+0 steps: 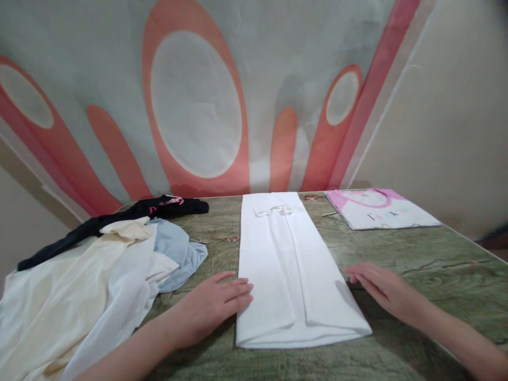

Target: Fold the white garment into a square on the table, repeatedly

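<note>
A white cloth garment (270,264) lies lengthwise on the table, its two long sides folded inward so they leave a narrow gap down the middle. At its far end a gathered collar-like edge shows. My left hand (216,301) rests palm down at the left edge of the garment, fingers stretched out onto the cloth. On the other side, my right hand (381,288) hovers by the right edge, fingers loosely bent with nothing visible in them. Whether its fingertips touch the cloth I cannot tell.
To the left lies a loose pile of cream and white clothes (79,286), with a light blue garment (178,251) and a black garment (119,222) beside it. A folded pink-and-white shirt (389,209) is at the back right of the wood-patterned table (428,264). A patterned wall stands behind.
</note>
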`<state>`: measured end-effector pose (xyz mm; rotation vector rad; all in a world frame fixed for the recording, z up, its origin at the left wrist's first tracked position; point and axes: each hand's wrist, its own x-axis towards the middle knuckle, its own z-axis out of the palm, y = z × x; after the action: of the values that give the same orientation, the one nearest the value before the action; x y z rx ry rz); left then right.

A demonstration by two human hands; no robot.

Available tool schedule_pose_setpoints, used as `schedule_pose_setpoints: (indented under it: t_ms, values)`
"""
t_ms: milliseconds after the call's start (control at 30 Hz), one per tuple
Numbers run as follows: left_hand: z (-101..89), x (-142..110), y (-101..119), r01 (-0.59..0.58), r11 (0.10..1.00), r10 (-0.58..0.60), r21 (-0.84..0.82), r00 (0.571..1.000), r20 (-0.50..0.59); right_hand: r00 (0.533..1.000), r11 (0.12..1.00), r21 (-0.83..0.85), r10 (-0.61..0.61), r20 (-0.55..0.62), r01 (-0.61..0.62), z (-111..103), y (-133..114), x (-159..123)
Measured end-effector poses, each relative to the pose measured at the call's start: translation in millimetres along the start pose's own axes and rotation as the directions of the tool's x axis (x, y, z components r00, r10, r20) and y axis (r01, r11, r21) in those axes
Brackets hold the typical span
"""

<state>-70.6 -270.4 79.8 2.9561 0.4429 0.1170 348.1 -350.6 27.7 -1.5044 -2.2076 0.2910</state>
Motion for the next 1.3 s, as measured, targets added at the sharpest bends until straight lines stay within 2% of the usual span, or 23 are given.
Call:
schedule_pose_setpoints:
  t_ms: [233,400,533,633,733,833,1000,1100,1167,1233,1300]
  values:
    - [-8.6,12.3,0.4,-0.111,0.986,0.105,0.126,0.993,0.050,0.981,0.982,-0.076,-0.165,0.099,0.173,-0.1,-2.3,-3.5]
    - [-8.0,16.2,8.8,-0.161,0.981,0.156,0.110,0.986,0.051,0.952,0.960,-0.154,-0.193,0.236,0.232,-14.2,-21.5,-5.5]
    - [-3.9,19.6,10.9,-0.212,0.974,0.206,0.082,0.975,0.082,0.931,0.962,-0.065,-0.238,0.277,0.265,-16.6,-32.0,-2.7]
    - [3.1,19.2,12.1,-0.183,0.981,0.179,0.059,0.981,0.069,0.929,0.965,0.050,-0.263,0.260,0.259,-10.9,-30.5,-1.5]
    - [12.0,15.5,13.0,-0.136,0.991,0.136,0.019,0.991,-0.001,0.944,0.972,0.138,-0.220,0.246,0.191,-5.2,-26.6,-1.3]
    - [13.9,10.5,12.4,-0.131,0.987,0.127,-0.098,0.991,-0.050,0.945,0.973,0.214,-0.151,0.289,0.090,-3.7,-25.0,-2.3]
    - [-6.5,7.0,17.0,-0.096,0.919,0.102,-0.382,0.995,-0.003,0.951,0.955,0.287,-0.021,0.308,-0.072,-15.5,-27.6,-5.3]
    - [-20.1,9.0,25.1,-0.072,0.828,0.130,-0.556,0.989,0.066,0.914,0.930,0.319,0.040,0.403,-0.181,-30.8,-36.9,-1.6]
    - [-25.8,10.5,28.7,-0.041,0.750,0.137,-0.660,0.986,0.094,0.881,0.895,0.381,0.028,0.472,-0.233,-40.4,-44.3,5.2]
    - [-29.1,12.0,27.7,0.024,0.661,0.088,-0.750,0.990,0.109,0.851,0.848,0.454,-0.008,0.525,-0.272,-46.7,-47.1,14.8]
    - [-30.2,15.1,20.0,0.104,0.551,-0.016,-0.828,0.993,0.114,0.820,0.798,0.513,-0.041,0.570,-0.317,-49.1,-41.8,26.2]
